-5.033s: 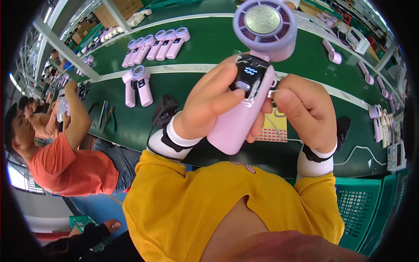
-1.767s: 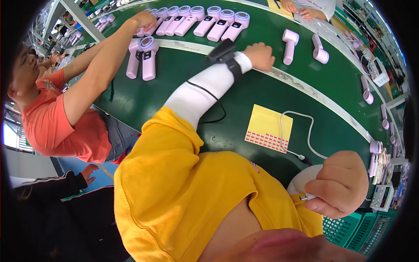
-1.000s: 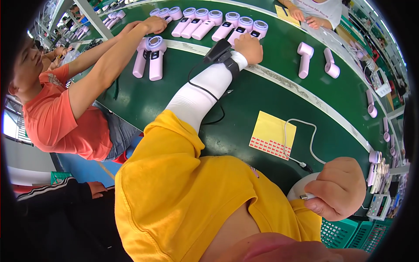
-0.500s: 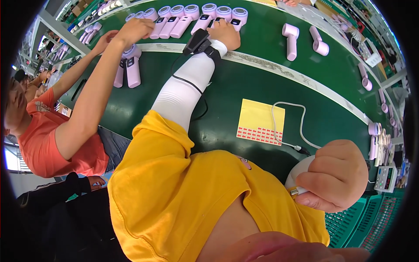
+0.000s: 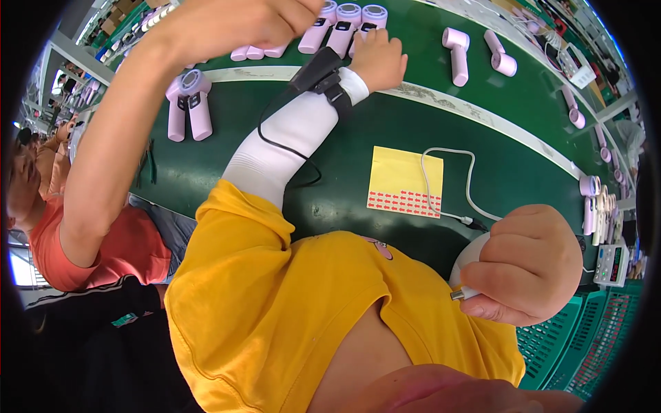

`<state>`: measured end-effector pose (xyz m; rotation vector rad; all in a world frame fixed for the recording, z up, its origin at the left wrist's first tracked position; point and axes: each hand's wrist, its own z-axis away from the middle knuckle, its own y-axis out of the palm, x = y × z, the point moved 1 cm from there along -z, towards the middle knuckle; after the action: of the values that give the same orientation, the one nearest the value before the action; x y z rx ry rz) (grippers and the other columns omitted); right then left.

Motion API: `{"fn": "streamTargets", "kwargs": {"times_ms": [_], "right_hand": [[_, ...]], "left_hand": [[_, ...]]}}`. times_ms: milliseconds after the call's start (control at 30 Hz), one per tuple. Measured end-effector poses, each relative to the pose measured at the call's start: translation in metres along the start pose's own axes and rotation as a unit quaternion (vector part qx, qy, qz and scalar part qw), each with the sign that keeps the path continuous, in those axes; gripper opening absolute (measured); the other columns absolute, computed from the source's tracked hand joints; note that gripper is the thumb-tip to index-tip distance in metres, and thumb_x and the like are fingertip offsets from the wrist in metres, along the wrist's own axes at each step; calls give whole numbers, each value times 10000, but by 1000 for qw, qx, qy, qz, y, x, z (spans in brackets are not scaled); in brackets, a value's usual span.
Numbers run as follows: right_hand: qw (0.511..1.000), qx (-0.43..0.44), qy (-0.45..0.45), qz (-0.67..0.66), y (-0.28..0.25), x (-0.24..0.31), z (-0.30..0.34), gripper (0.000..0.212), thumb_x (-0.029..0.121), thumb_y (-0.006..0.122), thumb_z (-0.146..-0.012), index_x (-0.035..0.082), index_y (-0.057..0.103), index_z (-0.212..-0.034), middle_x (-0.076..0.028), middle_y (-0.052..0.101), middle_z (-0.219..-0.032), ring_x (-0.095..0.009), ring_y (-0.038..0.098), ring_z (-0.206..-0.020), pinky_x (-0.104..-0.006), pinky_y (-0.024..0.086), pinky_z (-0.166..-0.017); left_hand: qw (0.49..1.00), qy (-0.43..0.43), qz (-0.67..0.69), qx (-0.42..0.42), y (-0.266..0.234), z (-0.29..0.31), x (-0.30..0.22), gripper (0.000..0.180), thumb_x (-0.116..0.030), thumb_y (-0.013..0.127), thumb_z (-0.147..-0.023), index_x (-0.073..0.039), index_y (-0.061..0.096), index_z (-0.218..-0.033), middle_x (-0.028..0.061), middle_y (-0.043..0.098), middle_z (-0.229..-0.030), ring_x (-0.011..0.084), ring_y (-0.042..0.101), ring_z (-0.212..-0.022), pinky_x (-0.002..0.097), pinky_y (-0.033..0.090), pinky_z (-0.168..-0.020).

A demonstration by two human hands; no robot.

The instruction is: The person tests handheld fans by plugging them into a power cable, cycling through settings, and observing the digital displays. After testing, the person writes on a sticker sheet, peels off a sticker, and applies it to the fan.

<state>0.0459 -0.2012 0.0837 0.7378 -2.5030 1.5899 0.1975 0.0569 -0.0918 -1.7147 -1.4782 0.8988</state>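
At the far side of the table my left hand (image 5: 379, 63) reaches over the pale belt edge. Its fingers are apart, beside the rightmost lilac handheld fan (image 5: 374, 15) of a row and overlapping its neck; whether they touch is unclear. My right hand (image 5: 527, 268) is closed at the lower right around a cable plug (image 5: 467, 294), whose metal tip sticks out by the thumb. A white cable (image 5: 472, 180) loops over a yellow sheet (image 5: 406, 168) with red arrow marks, lying on the green table.
Two lilac fans (image 5: 198, 113) stand together at the left. More fans (image 5: 456, 58) lie on the far green surface. A co-worker's arm (image 5: 117, 117) crosses at upper left. At the right are a small meter (image 5: 610, 265) and green baskets (image 5: 551, 341).
My left hand has shifted right along the fan, which stays put. The co-worker's hand has swung forward over the row of fans. My right hand still holds the plug.
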Motion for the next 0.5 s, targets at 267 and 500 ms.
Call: {"fn": "streamTargets", "kwargs": {"times_ms": [267,500], "right_hand": [[1000,3,-11,-7,-2,1,1,250,237,674,-838,8,608,-760,-20,466,-578,-149,434,-408,-273,286,-353],[999,-24,-41,7,4,3,9,225,210,694,-816,13,600,-760,-27,458,-602,-156,447,-449,-279,302,-361]], "left_hand": [[975,193,107,-39,-25,22,-46,256,-178,591,-839,0,601,-1023,195,545,-1101,347,512,-1063,441,379,-933],[918,289,167,215,-68,68,-80,220,-139,556,-841,3,584,-1007,185,545,-1050,361,533,-1001,440,414,-896]]}}
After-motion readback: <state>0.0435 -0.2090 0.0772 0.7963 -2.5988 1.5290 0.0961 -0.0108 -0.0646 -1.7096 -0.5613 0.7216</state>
